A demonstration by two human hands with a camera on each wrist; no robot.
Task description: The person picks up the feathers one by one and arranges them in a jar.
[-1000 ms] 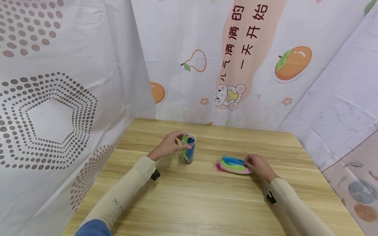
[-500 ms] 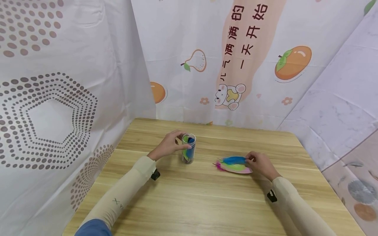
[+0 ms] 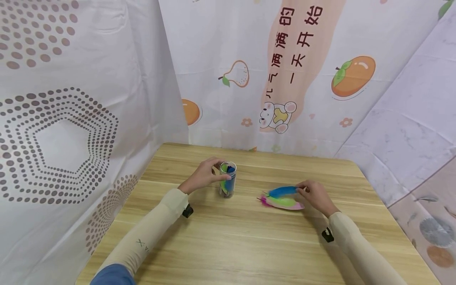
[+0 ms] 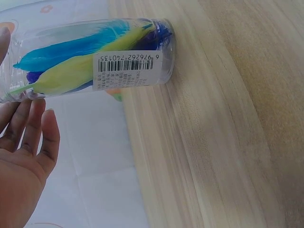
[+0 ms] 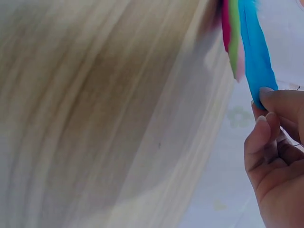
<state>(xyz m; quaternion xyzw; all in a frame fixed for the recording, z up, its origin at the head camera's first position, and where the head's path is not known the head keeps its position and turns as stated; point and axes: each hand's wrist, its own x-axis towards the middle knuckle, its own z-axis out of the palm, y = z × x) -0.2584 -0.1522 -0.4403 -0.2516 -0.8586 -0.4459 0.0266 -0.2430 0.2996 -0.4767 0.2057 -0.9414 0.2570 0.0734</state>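
A clear jar [image 3: 230,189] stands upright on the table, with blue, yellow-green and purple feathers inside. My left hand [image 3: 204,173] holds it near the rim, thumb on the near side and fingers behind. In the left wrist view, a white barcode label [image 4: 127,70] shows on the jar wall. To the right, my right hand [image 3: 316,196] pinches the end of a bright blue feather [image 3: 283,191] between thumb and fingertips. Beneath it lie a green feather [image 3: 285,202] and a pink feather [image 3: 295,206], partly overlapped; a magenta feather [image 5: 225,26] shows beside them in the right wrist view.
The wooden table [image 3: 228,241] reaches back to a printed curtain [image 3: 221,99]. Another white patterned curtain [image 3: 67,142] hangs along the left side, and a marbled cloth [image 3: 402,130] hangs on the right.
My right hand has lifted the blue feather's end slightly up and away from the green and pink feathers, showing more of them. My left hand and the jar have stayed put.
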